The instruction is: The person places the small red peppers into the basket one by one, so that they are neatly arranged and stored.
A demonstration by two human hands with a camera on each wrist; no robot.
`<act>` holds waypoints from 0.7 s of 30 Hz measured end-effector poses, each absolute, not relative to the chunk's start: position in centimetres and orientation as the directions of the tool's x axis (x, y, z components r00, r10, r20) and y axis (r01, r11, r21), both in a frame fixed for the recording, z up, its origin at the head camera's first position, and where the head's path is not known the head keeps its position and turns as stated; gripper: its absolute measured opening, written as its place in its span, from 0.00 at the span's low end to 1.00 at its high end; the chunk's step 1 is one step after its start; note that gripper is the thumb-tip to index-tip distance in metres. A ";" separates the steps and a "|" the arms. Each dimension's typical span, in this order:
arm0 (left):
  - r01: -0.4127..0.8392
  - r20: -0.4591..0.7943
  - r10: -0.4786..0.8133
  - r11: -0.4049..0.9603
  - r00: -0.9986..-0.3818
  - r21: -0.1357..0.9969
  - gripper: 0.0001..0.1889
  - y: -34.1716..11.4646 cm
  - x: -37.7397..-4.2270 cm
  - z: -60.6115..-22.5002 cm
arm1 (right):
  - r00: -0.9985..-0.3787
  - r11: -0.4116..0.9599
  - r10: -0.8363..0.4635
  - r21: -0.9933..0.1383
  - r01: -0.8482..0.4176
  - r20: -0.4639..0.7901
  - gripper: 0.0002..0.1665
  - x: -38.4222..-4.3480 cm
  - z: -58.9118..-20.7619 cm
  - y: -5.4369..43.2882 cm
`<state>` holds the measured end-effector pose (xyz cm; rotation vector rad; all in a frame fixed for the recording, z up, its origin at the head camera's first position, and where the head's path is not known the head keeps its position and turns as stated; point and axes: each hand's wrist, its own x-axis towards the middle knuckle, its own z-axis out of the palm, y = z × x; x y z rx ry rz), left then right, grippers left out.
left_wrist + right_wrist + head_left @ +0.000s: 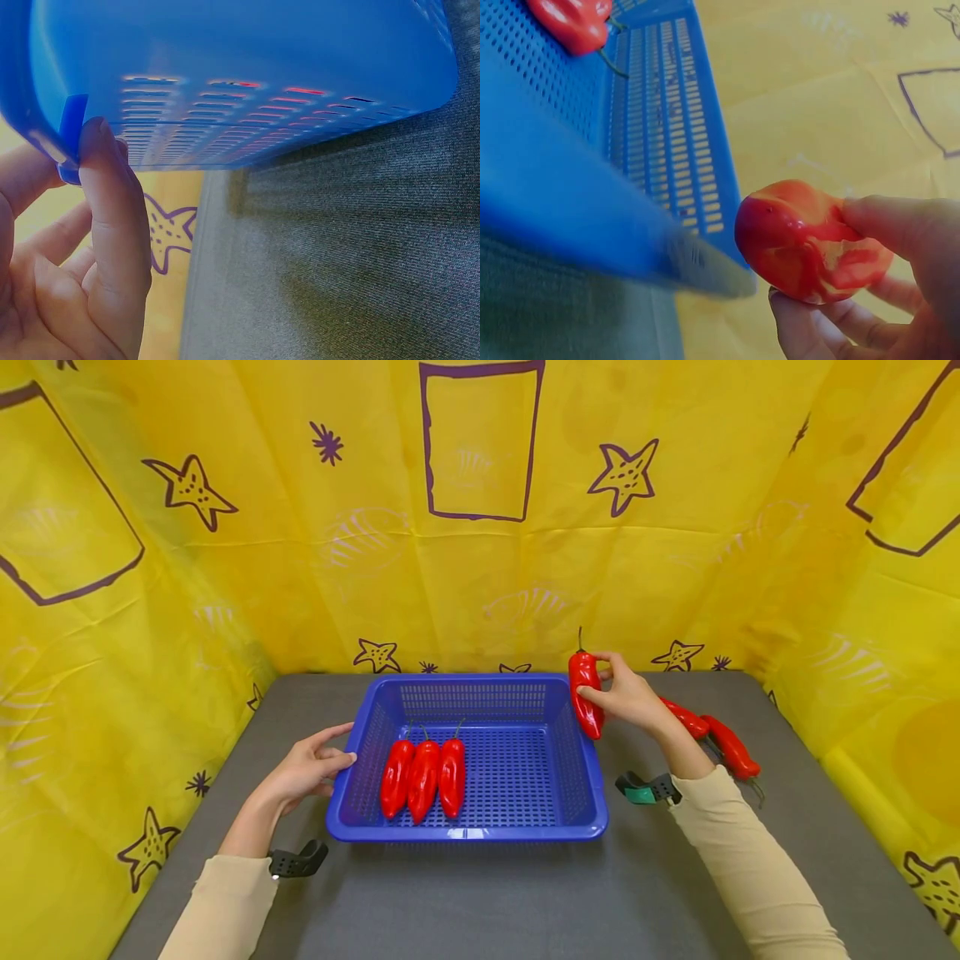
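Presently the right grip [628, 695] pinches a pepper [583, 685], the left grip [309, 767] a basket [468, 833], two more peppers [731, 747] farther right

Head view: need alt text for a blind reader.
A person's right hand holds a red pepper at the right rim of a blue basket while the left hand grips its left rim. Three red peppers lie side by side in the basket; at least two more peppers lie on the gray table at right. Yellow cloth hangs behind.

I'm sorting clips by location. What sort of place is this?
Probably a staged recording booth: patterned yellow cloth on three sides of a grey table, and a black device at each wrist.
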<state>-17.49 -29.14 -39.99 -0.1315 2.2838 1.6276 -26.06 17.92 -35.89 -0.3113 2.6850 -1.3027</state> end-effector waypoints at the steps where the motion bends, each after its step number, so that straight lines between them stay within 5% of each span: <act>1: -0.264 -0.319 0.115 0.344 -0.941 0.901 0.37 -29.1 -17.5 -40.0 | -0.968 0.602 -0.249 -0.789 -0.123 -0.038 0.44 -26.1 -35.8 17.7; 21: -0.271 -0.326 0.110 0.350 -0.939 0.897 0.37 -29.1 -17.5 -39.8 | -0.943 0.541 -0.329 -0.828 -0.147 -0.047 0.39 -26.4 -36.0 13.6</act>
